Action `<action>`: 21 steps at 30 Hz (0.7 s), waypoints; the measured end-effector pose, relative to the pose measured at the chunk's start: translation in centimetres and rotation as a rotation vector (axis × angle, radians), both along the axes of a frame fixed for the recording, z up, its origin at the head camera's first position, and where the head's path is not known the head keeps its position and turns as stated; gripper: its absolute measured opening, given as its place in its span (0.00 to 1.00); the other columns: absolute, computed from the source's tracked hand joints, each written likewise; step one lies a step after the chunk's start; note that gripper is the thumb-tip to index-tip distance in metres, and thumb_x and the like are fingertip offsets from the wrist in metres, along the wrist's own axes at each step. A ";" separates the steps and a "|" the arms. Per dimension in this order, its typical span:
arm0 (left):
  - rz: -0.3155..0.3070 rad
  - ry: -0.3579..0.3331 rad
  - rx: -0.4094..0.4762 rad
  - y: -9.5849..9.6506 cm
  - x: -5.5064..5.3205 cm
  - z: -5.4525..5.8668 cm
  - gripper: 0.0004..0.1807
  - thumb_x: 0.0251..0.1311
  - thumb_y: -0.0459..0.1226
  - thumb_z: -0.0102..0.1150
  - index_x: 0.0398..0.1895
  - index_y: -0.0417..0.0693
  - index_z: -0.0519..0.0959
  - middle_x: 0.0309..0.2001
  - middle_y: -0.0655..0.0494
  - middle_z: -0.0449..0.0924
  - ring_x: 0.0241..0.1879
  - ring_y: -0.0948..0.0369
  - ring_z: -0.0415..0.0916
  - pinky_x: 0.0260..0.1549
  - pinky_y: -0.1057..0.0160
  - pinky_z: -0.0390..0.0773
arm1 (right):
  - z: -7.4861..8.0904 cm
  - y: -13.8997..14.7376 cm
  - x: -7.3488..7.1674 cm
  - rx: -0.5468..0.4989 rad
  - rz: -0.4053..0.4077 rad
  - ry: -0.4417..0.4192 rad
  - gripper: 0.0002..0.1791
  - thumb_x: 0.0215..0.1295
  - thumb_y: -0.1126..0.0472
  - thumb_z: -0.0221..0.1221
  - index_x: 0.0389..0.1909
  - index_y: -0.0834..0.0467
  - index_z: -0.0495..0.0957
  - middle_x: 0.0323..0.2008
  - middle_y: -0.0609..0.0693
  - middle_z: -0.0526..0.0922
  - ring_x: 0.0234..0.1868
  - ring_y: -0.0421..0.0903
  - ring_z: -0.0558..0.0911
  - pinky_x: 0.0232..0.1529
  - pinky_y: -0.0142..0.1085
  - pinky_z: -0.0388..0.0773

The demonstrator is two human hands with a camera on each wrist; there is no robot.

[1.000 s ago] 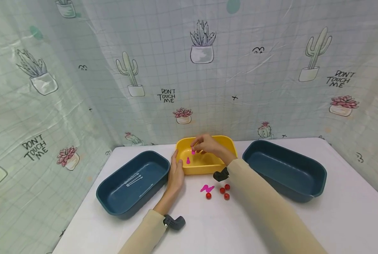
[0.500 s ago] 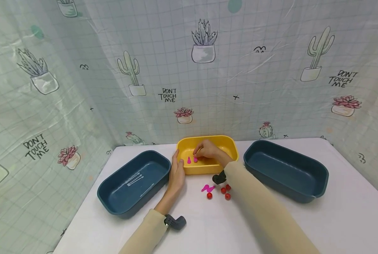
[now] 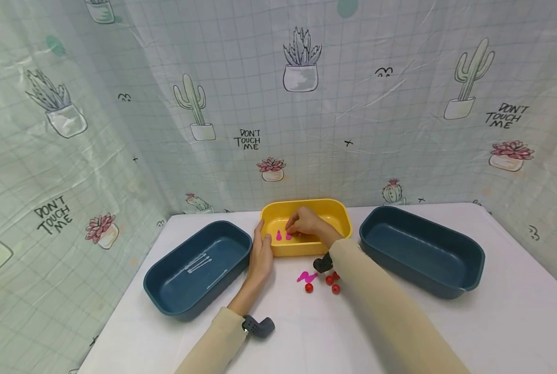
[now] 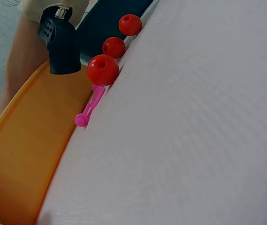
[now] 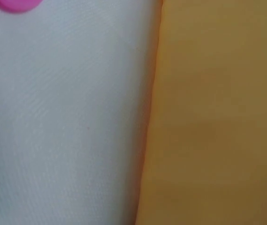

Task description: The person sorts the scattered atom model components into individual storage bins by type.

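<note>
Pinching right hand [image 3: 305, 222]: grasps one pink piece [image 3: 288, 237] inside yellow tray [image 3: 302, 250].
Left hand [image 3: 261, 255]: straight fingers touch the tray — nothing grasped.
Pink neighbour [image 3: 279, 236]: could be knocked — if right hand drifts left.

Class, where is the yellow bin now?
In the head view, the yellow bin stands toward the table's far edge, between the left dark blue bin and right dark blue bin, with the left hand at its left end.

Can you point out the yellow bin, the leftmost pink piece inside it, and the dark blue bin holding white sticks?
Yellow bin [image 3: 302, 250]: head view, front outer wall.
Leftmost pink piece [image 3: 279, 236]: head view, its middle.
Dark blue bin [image 3: 175, 287]: head view, bare inner floor.
</note>
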State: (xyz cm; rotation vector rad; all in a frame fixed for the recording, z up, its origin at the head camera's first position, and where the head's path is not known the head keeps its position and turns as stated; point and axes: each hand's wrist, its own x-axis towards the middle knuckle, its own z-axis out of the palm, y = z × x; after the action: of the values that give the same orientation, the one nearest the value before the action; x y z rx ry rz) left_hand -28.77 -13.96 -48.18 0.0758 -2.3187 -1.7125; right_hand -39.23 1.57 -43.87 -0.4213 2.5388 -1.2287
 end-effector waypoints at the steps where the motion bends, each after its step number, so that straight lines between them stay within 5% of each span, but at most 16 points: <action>1: -0.001 0.000 0.000 0.0 0.0 0.0 0.30 0.81 0.43 0.36 0.83 0.59 0.54 0.83 0.54 0.53 0.82 0.51 0.51 0.82 0.45 0.48 | 0.0 0.0 0.0 -0.002 -0.001 -0.005 0.05 0.66 0.65 0.67 0.39 0.63 0.88 0.29 0.52 0.85 0.24 0.44 0.75 0.29 0.27 0.76; 21: -0.003 -0.002 0.000 0.0 0.1 -0.1 0.30 0.80 0.43 0.36 0.83 0.59 0.53 0.83 0.54 0.53 0.82 0.51 0.50 0.82 0.44 0.48 | 0.3 0.2 0.3 -0.006 0.009 -0.007 0.09 0.67 0.63 0.68 0.44 0.63 0.87 0.30 0.53 0.84 0.24 0.45 0.76 0.30 0.28 0.77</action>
State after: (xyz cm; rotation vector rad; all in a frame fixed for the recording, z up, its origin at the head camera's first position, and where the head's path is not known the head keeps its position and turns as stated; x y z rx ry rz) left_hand -28.70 -13.92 -48.25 0.0736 -2.3208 -1.7150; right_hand -38.96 1.78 -43.57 -0.4279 2.5251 -1.2333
